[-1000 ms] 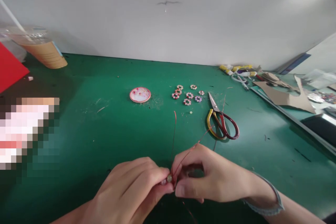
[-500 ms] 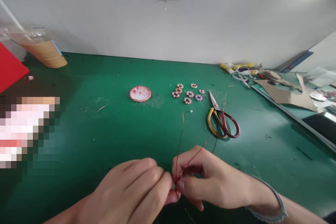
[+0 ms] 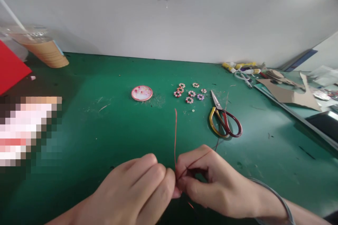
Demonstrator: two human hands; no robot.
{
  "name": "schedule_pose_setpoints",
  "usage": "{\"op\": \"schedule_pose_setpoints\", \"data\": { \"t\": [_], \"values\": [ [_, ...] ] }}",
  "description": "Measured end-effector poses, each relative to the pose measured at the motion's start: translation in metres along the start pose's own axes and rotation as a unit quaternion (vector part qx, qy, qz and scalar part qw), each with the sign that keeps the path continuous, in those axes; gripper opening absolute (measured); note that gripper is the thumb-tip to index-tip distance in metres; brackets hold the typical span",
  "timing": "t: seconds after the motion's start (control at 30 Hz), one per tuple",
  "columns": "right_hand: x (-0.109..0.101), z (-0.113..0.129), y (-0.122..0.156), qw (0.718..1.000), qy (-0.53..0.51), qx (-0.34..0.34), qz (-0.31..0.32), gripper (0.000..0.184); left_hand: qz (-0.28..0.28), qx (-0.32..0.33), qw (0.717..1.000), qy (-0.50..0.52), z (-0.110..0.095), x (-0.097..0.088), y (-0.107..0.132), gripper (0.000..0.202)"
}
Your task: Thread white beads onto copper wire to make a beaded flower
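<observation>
My left hand (image 3: pixel 137 190) is closed, back of the hand up, its fingertips curled against those of my right hand. A thin red cord (image 3: pixel 175 133) rises from between the two hands and stands nearly straight. My right hand (image 3: pixel 208 179) pinches the cord with thumb and index finger, and another stretch of it crosses the index finger towards the scissors. A short orange-red end shows below the hands. Whatever else lies between the fingertips is hidden. Beyond my right hand lie scissors (image 3: pixel 224 121) with one yellow and one dark red handle.
Several small beaded rings (image 3: pixel 191 94) lie at mid-table, near a round dish (image 3: pixel 142 93) with pink specks. A cup with a straw (image 3: pixel 47 54) stands at the back left. Glue sticks (image 3: pixel 241 67) and cut cardboard (image 3: pixel 287 93) lie at the right. A grey wall closes the back.
The upright cord has shifted left and straightened. My right hand has turned slightly, and the small pale bead that showed between the fingertips is now hidden. My left hand has barely moved.
</observation>
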State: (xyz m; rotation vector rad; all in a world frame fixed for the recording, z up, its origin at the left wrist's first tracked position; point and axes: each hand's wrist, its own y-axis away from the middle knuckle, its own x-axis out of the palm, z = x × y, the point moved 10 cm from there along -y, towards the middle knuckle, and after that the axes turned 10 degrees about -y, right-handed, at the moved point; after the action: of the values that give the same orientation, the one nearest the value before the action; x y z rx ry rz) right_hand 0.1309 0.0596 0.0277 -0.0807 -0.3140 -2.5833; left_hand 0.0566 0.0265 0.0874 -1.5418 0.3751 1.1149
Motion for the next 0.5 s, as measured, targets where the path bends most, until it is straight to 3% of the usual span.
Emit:
{"op": "schedule_pose_setpoints", "data": {
  "t": [0.1,0.17,0.23,0.3,0.37,0.43,0.5],
  "values": [
    [-0.001,0.016,0.003,0.994,0.078,-0.081,-0.013,0.019,0.062,-0.163,0.972,0.157,0.022,0.017,0.003,0.032],
    [-0.003,0.023,0.005,0.984,0.13,-0.117,-0.023,0.018,0.126,-0.258,0.913,0.288,0.029,0.035,0.009,0.03],
    [-0.003,0.025,0.005,0.978,0.166,-0.127,-0.017,0.017,0.21,-0.387,0.798,0.411,0.031,0.06,0.026,0.033],
    [-0.001,0.022,0.003,0.975,0.189,-0.118,0.005,0.019,0.273,-0.506,0.624,0.529,0.019,0.081,0.049,0.037],
    [0.001,0.017,0.0,0.974,0.201,-0.101,0.024,0.022,0.293,-0.574,0.465,0.607,0.002,0.091,0.063,0.038],
    [0.0,0.013,-0.003,0.976,0.2,-0.086,0.03,0.021,0.285,-0.605,0.371,0.644,-0.006,0.095,0.067,0.035],
    [-0.002,0.011,-0.005,0.979,0.184,-0.074,0.037,0.018,0.272,-0.616,0.323,0.665,-0.008,0.097,0.068,0.033]
  ]
}}
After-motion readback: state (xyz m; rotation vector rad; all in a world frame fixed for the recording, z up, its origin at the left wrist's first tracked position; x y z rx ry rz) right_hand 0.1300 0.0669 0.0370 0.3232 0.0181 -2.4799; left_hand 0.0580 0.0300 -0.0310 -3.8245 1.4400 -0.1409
